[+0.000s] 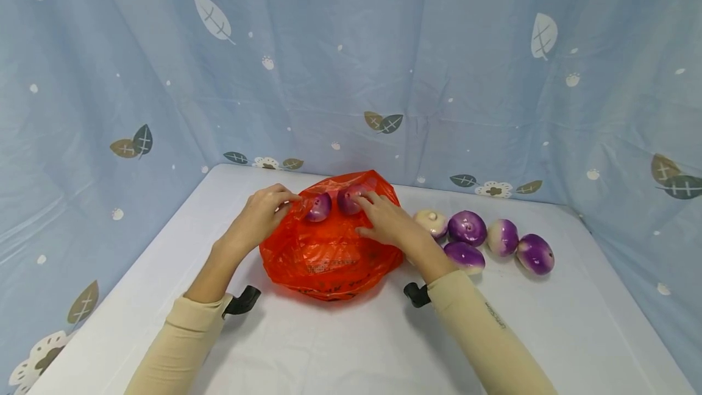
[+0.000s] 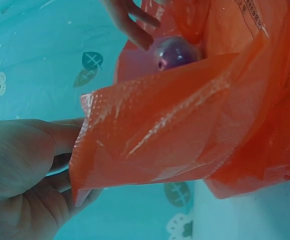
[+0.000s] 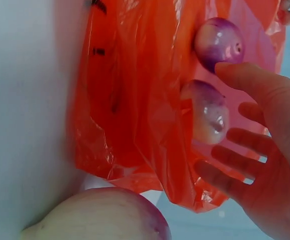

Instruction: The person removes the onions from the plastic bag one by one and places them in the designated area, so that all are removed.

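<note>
A red plastic bag [image 1: 329,255] lies on the table with its mouth spread open. Inside it are two purple-and-white turnips, a left turnip [image 1: 319,207] and a right turnip [image 1: 347,201]. My left hand [image 1: 262,215] pinches the left edge of the bag's mouth; in the left wrist view the bag partly hides its fingertips. Over the bag's right side, my right hand [image 1: 386,223] has its fingers spread, grasping nothing. In the right wrist view its thumb [image 3: 240,75] is close to one turnip [image 3: 219,44], and its other fingers lie beside the second turnip [image 3: 210,114].
Several more turnips sit right of the bag, among them a whitish turnip [image 1: 431,223], a purple turnip [image 1: 467,228] and the far-right turnip [image 1: 535,254]. The white table [image 1: 307,346] meets a blue patterned curtain [image 1: 307,66] at the back and sides.
</note>
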The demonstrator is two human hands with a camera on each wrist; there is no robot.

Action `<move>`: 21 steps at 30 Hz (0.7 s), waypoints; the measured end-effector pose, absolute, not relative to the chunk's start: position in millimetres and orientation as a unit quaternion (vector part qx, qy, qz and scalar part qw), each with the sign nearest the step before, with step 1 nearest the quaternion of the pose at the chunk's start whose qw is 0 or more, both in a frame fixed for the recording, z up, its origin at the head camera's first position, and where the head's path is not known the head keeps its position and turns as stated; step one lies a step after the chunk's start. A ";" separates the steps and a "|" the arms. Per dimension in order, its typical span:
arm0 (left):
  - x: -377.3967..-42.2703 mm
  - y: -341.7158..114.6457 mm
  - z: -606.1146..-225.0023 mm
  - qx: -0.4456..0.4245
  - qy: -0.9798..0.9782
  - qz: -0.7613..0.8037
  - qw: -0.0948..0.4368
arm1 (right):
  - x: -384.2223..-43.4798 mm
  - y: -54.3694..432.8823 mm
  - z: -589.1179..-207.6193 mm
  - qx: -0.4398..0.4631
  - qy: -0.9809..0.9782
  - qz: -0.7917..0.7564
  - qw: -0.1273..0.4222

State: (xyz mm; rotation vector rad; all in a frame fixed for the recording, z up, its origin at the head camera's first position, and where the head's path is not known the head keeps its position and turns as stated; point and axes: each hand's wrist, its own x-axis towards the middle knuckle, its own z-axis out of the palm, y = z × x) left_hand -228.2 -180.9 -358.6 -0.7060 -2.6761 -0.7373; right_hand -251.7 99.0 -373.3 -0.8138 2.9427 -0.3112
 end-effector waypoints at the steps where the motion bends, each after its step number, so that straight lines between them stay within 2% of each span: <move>1: -228.1 -181.1 -358.6 -0.244 -0.926 -0.254 0.138 | -253.0 98.9 -373.6 -0.265 0.958 -0.100 0.036; 21: -226.7 -180.1 -357.2 -0.240 -0.929 -0.252 0.129 | -267.2 91.4 -379.4 -0.245 0.966 -0.073 0.049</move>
